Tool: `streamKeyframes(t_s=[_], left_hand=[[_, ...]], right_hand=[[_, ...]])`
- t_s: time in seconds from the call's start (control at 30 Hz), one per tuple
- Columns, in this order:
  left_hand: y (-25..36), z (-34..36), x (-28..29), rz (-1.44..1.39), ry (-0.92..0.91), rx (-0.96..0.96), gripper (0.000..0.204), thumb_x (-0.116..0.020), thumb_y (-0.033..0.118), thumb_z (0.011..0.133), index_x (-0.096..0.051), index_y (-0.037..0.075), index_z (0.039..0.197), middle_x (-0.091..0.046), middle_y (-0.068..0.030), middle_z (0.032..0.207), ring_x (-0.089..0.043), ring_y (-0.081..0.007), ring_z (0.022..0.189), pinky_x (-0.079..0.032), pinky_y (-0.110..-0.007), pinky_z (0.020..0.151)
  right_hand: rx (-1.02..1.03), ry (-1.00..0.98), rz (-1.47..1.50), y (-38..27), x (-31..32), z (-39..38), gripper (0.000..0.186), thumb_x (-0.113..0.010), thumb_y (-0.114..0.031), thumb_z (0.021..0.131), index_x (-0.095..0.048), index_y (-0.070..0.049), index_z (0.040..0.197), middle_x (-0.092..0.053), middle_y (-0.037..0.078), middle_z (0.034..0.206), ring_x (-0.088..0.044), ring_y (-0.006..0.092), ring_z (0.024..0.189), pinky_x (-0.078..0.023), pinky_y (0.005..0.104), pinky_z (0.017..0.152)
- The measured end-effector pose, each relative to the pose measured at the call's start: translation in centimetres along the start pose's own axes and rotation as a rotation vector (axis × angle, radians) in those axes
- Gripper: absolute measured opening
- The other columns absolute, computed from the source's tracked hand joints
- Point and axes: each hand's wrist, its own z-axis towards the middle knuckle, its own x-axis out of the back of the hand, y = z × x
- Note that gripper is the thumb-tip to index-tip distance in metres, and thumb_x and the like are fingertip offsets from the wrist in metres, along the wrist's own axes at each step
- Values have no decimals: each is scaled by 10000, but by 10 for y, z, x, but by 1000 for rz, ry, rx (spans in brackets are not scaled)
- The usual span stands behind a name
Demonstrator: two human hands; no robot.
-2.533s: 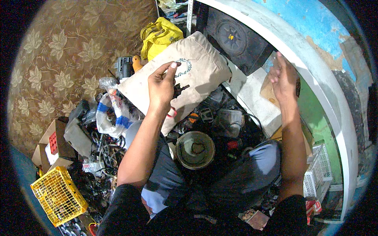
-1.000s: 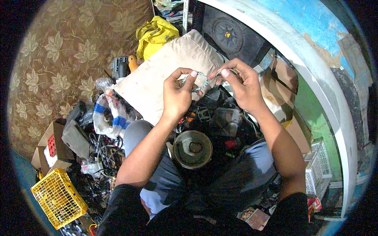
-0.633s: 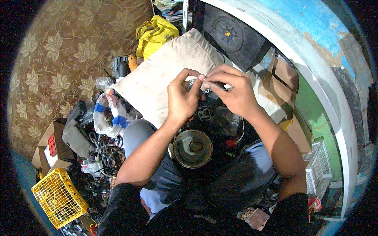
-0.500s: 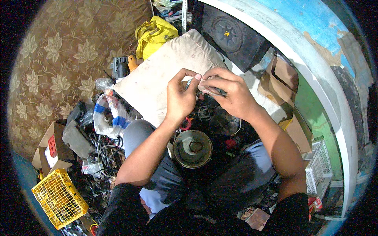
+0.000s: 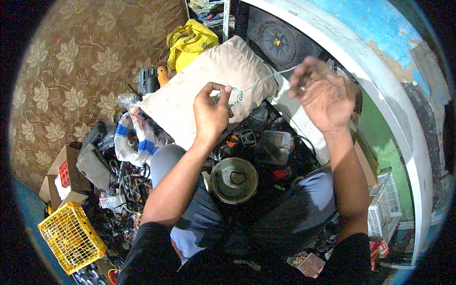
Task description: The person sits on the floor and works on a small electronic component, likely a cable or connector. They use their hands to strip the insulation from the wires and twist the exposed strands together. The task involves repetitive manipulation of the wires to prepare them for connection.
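My left hand (image 5: 212, 111) pinches a small ring with a greenish, beaded-looking or thread-wrapped rim (image 5: 236, 97) between thumb and forefinger, above the beige cushion. A thin pale thread (image 5: 273, 75) stretches from the ring up to the right, to the fingers of my right hand (image 5: 325, 95). That hand is raised with its fingers curled and blurred by motion; the thread runs in at its fingertips. Below my hands, a round metal bowl (image 5: 233, 180) sits between my legs, with a dark round thing in its middle.
The beige cushion (image 5: 190, 95) lies ahead, a yellow cloth (image 5: 190, 45) behind it. A black speaker (image 5: 275, 40) stands at the back. Cables and parts clutter the left, near a yellow crate (image 5: 71, 237). A clear plastic container (image 5: 274, 146) lies ahead of the bowl; a white basket (image 5: 384, 204) stands right.
My hands were together over the cushion. My right hand has swung away up and right, drawing the thread out straight, while my left hand has shifted slightly left and down with the ring.
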Motion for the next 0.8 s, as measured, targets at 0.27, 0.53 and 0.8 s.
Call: streamKeyframes(t_s=[0.27,0.53,0.8], left_hand=[[-4,-1,-7,75,-6,-79,183,-671,185,969,-622,9,971,-617,-72,570,-566,-119,453,-397,-292,417],[-9,-2,-10,190,58,-184,164,-698,160,936,-644,8,905,-605,-120,515,-618,-190,448,-422,-342,453],[-9,-3,-9,174,8,-151,194,-677,185,962,-641,-4,937,-621,-79,554,-591,-128,453,-429,-299,427]], right_hand=[[202,250,-651,-8,33,-1,291,-586,-186,1006,-620,6,1221,-676,153,1119,-658,242,988,-521,365,889],[-83,181,-1021,0,2,-4,199,-620,-163,987,-685,-15,1104,-658,39,790,-579,111,698,-478,275,644],[33,44,-1295,15,-4,-10,55,-689,-96,903,-692,-48,929,-663,9,751,-579,58,684,-452,242,602]])
